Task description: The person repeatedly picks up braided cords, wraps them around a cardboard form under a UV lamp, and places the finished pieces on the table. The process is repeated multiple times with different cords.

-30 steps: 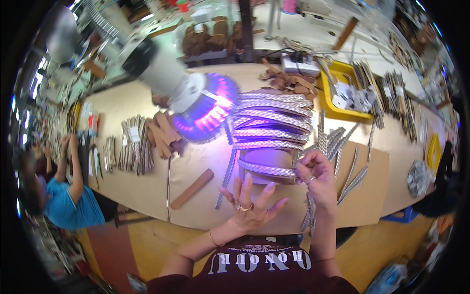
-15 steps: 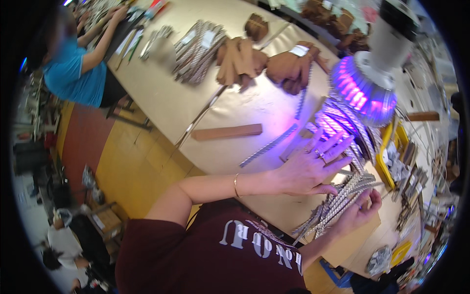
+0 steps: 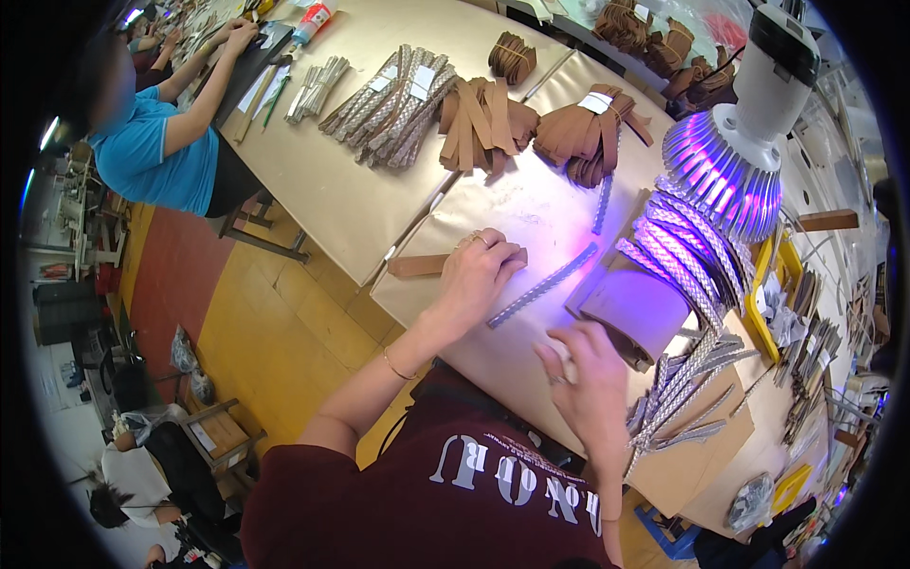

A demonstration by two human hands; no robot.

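My right grip (image 3: 595, 384) pinches a small whitish wad (image 3: 567, 362) near the curved grey block (image 3: 637, 302); sweeping it sideways could drag the thin grey braided strip (image 3: 542, 286) just beyond. Farther, my left grip (image 3: 474, 284) bends over a flat brown leather-like strip (image 3: 417, 266) on the tabletop (image 3: 360, 209); whether pinching, I can't tell.

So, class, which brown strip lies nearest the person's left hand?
The single flat brown strip partly covered by the left hand; it lies alone, whereas the bundled brown strips lie farther off.
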